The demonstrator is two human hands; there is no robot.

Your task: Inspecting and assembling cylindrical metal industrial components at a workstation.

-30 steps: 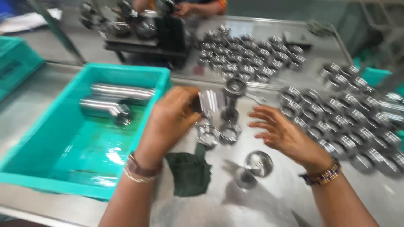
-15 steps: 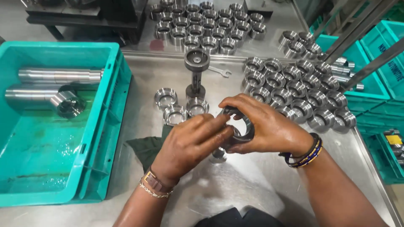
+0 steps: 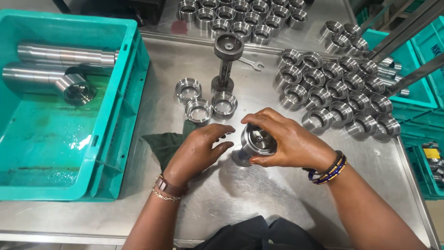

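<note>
Right hand (image 3: 289, 139): your grip wraps the steel part (image 3: 258, 140), holding it just above the worktop (image 3: 259, 194) | Left hand (image 3: 199, 150): fingers loose, empty, beside part, over cloth (image 3: 166, 143), steadying.

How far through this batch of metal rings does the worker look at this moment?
Hard to call done: three metal rings lie apart beside the upright post fixture, perhaps already handled. In hand: the right hand grips a round steel part, with the left hand next to it over the green cloth. Left: probably the many matching rings in rows at right.
</note>
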